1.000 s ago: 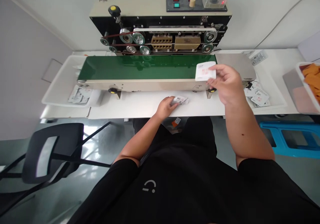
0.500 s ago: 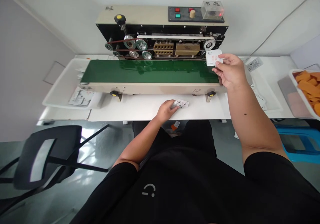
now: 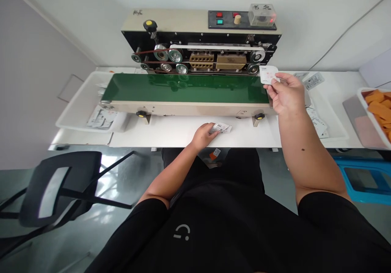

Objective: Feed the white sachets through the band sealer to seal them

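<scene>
Packet [image 3: 266,75] print too small to read; corner hidden by right hand [image 3: 289,94]. Stool [image 3: 363,196], bin [image 3: 352,116] cut off at right; chair [image 3: 78,175], at left.

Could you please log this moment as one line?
right hand: pinches packet near right end of belt | left hand: holds packets on table | bin: orange pieces

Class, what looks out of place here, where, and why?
A small white packet and an orange piece lie below the table, between the person's legs, seemingly dropped, since similar things sit in tubs.
</scene>
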Demonstrator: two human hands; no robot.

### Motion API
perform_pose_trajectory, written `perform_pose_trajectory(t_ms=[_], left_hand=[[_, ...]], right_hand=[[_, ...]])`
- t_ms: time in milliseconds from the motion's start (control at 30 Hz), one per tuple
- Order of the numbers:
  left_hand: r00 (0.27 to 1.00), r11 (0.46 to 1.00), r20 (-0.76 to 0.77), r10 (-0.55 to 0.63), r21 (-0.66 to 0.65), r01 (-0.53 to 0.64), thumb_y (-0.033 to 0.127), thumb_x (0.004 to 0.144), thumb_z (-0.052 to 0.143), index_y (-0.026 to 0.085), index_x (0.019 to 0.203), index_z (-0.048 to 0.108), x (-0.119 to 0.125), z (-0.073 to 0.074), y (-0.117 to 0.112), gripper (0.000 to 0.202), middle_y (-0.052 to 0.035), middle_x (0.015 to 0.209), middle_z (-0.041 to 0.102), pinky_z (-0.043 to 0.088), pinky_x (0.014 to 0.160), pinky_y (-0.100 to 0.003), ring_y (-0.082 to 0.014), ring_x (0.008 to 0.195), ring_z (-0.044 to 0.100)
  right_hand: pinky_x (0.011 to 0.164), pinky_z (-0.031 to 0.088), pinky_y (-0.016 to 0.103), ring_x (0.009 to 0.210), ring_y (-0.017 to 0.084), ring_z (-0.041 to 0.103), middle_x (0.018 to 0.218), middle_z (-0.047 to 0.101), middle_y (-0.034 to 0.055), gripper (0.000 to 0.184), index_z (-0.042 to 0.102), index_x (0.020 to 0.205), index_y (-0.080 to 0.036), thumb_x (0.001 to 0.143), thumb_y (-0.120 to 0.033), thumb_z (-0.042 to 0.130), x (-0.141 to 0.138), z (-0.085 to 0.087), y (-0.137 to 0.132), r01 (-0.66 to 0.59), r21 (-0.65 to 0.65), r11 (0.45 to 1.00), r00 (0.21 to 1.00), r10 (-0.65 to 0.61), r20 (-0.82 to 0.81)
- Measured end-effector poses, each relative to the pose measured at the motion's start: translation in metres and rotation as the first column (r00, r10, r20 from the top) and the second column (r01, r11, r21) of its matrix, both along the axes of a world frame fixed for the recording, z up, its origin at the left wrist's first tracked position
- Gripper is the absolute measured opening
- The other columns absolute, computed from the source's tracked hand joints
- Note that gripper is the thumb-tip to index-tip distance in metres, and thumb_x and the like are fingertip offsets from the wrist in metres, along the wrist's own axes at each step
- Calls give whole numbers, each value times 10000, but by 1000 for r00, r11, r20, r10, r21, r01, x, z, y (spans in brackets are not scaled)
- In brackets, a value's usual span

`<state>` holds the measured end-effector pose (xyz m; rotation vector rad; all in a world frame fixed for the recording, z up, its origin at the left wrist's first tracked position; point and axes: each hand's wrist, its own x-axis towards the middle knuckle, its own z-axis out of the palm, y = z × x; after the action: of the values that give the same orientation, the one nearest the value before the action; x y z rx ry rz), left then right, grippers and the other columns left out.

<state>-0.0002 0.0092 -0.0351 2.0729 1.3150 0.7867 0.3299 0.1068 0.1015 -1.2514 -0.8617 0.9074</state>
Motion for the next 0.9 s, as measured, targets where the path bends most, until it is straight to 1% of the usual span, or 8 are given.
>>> perform_pose_trajectory(t_ms=[167,433,533,600,700,800,833,900], left_hand=[[1000,1000,13,-8,-2,8,427,990,712,215,1066,714,1,2,1,226,-54,936,724,522,756,-312,-208,851,662],[1000,1000,8,-1,-10,1,416,991,714,201,1087,714,2,1,0,235,-64,968,731,524,770,-315,-213,879,667],[1000,1000,11,6,-14,-6,412,984,724,201,1069,716,2,2,0,228,-55,937,724,518,756,-307,-204,847,656],[1000,1000,20,15,-24,-14,418,975,734,203,1039,717,2,4,0,224,-47,907,720,516,746,-302,-197,822,647],[997,997,75,29,-68,-24,448,963,741,206,1008,714,1,6,-1,247,-29,872,724,503,710,-287,-182,783,638],[981,989,184,61,-147,-34,493,952,745,206,1020,711,-1,6,-1,297,-19,867,744,497,677,-279,-171,746,640],[971,985,228,68,-172,-28,504,947,749,205,1045,712,-1,6,-1,316,-26,892,759,508,686,-281,-174,759,656],[945,979,320,64,-204,3,518,938,761,201,1114,716,-3,4,0,366,-53,981,789,549,743,-295,-195,836,705]], right_hand=[[723,684,190,821,94,771,1130,709,20,273,658,1107,-196,884,-166,810,2,1,12,46,-26,999,998,-47,-45],[752,669,174,857,88,773,1167,711,25,268,658,1085,-194,874,-107,798,-29,6,38,-102,-61,993,995,100,-22],[731,663,181,870,101,770,1192,710,43,313,663,1121,-194,858,-117,815,-42,14,35,-151,-76,986,988,152,6],[711,662,202,895,119,762,1256,702,55,372,674,1179,-210,849,-191,844,-50,18,18,-161,-37,986,982,163,97],[739,665,247,995,158,744,1394,658,72,446,685,1299,-255,883,-337,824,-67,11,-35,-108,118,987,955,70,289],[746,645,304,953,174,721,1361,668,91,355,715,1281,-269,941,-367,748,-90,-23,-100,-109,250,962,895,-15,447],[716,627,317,884,171,705,1298,685,97,306,729,1230,-262,939,-357,740,-98,-39,-118,-129,256,958,874,-12,486],[634,572,316,825,169,671,1302,671,118,371,711,1292,-260,933,-349,735,-112,-72,-144,-149,195,969,851,25,524]])
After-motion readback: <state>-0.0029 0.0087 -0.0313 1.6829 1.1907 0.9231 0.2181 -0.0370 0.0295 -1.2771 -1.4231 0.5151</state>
